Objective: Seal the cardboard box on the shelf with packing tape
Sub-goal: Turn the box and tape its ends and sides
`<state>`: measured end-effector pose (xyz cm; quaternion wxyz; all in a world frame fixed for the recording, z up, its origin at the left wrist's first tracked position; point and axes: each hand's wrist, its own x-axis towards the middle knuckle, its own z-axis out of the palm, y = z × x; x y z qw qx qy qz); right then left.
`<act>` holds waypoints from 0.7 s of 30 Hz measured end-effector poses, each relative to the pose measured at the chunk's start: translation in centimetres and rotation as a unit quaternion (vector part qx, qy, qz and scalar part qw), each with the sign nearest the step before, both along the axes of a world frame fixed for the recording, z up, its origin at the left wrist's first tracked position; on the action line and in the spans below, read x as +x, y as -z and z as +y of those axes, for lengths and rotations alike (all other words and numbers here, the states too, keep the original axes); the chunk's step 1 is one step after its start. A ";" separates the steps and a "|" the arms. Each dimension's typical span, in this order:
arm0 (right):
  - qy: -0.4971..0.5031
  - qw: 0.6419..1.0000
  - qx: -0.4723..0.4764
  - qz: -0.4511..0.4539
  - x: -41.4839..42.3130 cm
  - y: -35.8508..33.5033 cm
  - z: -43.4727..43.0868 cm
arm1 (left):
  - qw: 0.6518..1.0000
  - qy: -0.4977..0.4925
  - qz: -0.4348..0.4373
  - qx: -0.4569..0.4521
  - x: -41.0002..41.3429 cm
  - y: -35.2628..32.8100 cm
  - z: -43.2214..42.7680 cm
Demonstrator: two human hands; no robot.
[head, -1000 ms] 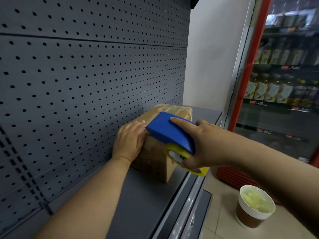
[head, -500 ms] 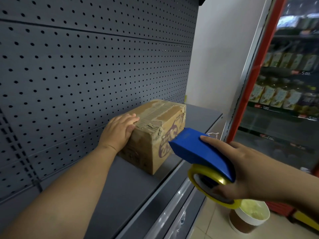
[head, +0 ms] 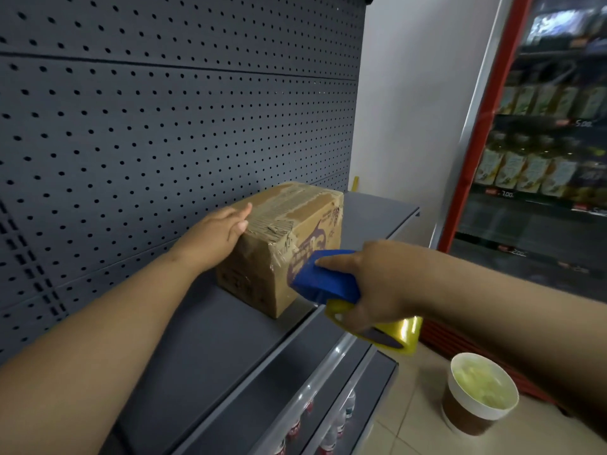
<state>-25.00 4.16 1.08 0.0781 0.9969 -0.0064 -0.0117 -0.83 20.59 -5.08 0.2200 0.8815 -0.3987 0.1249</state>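
A worn brown cardboard box (head: 289, 224) with old tape across its top stands on the dark grey shelf (head: 203, 343), close to the pegboard back. My left hand (head: 218, 233) lies flat against the box's near left top edge, fingers together, steadying it. My right hand (head: 377, 284) grips a blue tape dispenser (head: 323, 282) with a yellow tape roll (head: 394, 333). The dispenser's blue front touches the box's printed right side near the lower corner.
A grey pegboard wall (head: 164, 126) rises behind the shelf. Below the shelf's metal front rail (head: 315, 382) stand bottles on a lower level. A paper cup (head: 479, 392) with pale contents sits on the tiled floor. A red-framed glass fridge (head: 542, 159) stands to the right.
The dispenser came off the box's top, swung out to the right and then moved back against the box's right side. My left hand stayed on the box's near end.
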 end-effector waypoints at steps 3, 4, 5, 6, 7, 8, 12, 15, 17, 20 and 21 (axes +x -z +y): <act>-0.007 1.000 0.010 0.003 1.7 -0.8 0.5 | 0.996 0.004 0.092 -0.015 -0.5 -0.5 0.0; -0.008 1.000 0.014 0.001 2.1 -0.8 0.7 | 0.993 -0.008 0.115 -0.011 -0.9 -0.6 -0.1; -0.007 1.000 0.018 -0.001 2.5 -0.7 0.9 | 0.992 -0.019 0.123 -0.004 -1.4 -0.6 -0.4; -0.003 1.000 0.018 -0.001 2.9 -0.6 1.2 | 0.992 -0.030 0.121 0.002 -1.9 -0.5 -0.7; 0.001 1.000 0.014 0.002 3.3 -0.5 1.4 | 0.993 -0.038 0.116 0.003 -2.4 -0.3 -1.0; 0.006 1.000 0.012 0.011 3.7 -0.6 1.7 | 0.993 -0.046 0.111 0.001 -2.7 -0.1 -1.2; 0.019 0.996 0.067 0.049 4.9 -1.3 1.9 | 0.992 -0.069 0.100 -0.019 -2.8 0.9 -1.3; 0.008 0.997 0.062 0.054 5.2 -1.3 1.8 | 0.992 -0.073 0.095 -0.041 -2.6 1.3 -1.4; 0.011 0.996 0.068 0.060 4.9 -1.5 1.5 | 0.992 -0.073 0.092 -0.056 -2.5 1.5 -1.6; 0.010 0.997 0.069 0.035 4.9 -1.5 0.8 | 0.992 -0.076 0.088 -0.057 -2.5 1.7 -1.7; 0.017 0.994 0.086 0.068 5.0 -1.4 0.8 | 0.991 -0.078 0.089 -0.058 -2.4 1.7 -1.7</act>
